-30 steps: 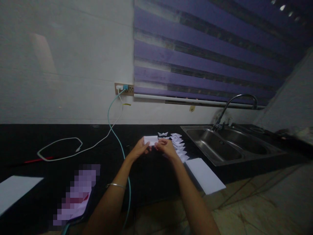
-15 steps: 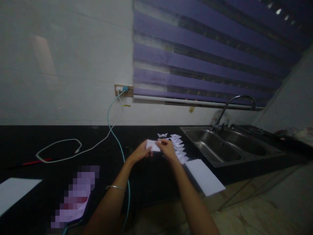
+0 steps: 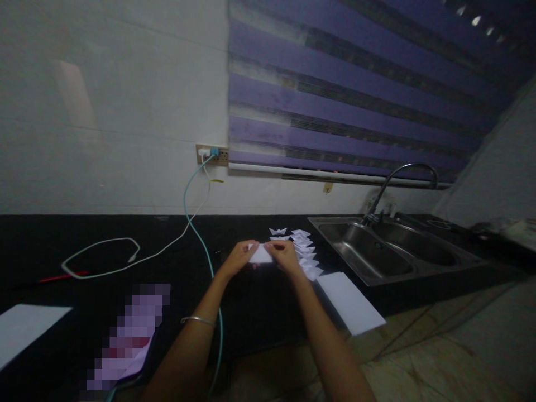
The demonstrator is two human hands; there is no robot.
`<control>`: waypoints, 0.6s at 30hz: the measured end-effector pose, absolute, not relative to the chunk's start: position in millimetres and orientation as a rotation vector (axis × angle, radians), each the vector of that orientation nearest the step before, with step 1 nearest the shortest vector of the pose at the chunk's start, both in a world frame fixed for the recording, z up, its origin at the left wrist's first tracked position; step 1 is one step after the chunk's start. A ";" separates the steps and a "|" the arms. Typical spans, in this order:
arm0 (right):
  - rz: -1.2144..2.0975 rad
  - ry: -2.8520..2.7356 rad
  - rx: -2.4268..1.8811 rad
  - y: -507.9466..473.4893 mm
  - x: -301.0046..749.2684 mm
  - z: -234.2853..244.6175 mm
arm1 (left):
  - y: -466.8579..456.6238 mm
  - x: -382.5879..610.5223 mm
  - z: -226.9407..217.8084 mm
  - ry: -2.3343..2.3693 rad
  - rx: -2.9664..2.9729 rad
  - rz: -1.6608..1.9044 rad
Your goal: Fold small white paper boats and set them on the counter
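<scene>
My left hand (image 3: 237,258) and my right hand (image 3: 285,255) meet over a black counter (image 3: 259,301). Between them lies a small folded piece of white paper (image 3: 260,254), low against the counter. The fingers of both hands are curled and pressed on its edges. Just right of my right hand runs a row of several small folded white paper shapes (image 3: 305,252). A flat white sheet (image 3: 350,302) lies nearer me on the right, overhanging the counter's front edge.
A steel sink (image 3: 389,251) with a curved tap (image 3: 402,178) is set into the counter on the right. White and teal cables (image 3: 196,223) run from a wall socket (image 3: 213,153) across the counter. Another white sheet (image 3: 25,329) lies far left, beside a red pen (image 3: 62,276).
Both hands have lowered the folded paper from held up in the air to down against the counter. The paper now looks flatter and narrower.
</scene>
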State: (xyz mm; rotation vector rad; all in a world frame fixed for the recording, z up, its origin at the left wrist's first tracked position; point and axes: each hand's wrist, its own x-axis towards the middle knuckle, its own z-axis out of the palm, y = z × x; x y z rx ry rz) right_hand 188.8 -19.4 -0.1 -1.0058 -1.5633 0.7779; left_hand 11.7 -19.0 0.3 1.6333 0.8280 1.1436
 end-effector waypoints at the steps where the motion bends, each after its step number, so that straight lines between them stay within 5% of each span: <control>1: 0.786 -1.558 -1.001 -18.6 188.4 -0.8 | -19.6 11.2 0.8 0.818 1.627 1.129; 18: 0.771 -1.386 -1.075 -18.1 192.1 1.9 | -15.1 5.0 -0.5 0.826 1.541 1.208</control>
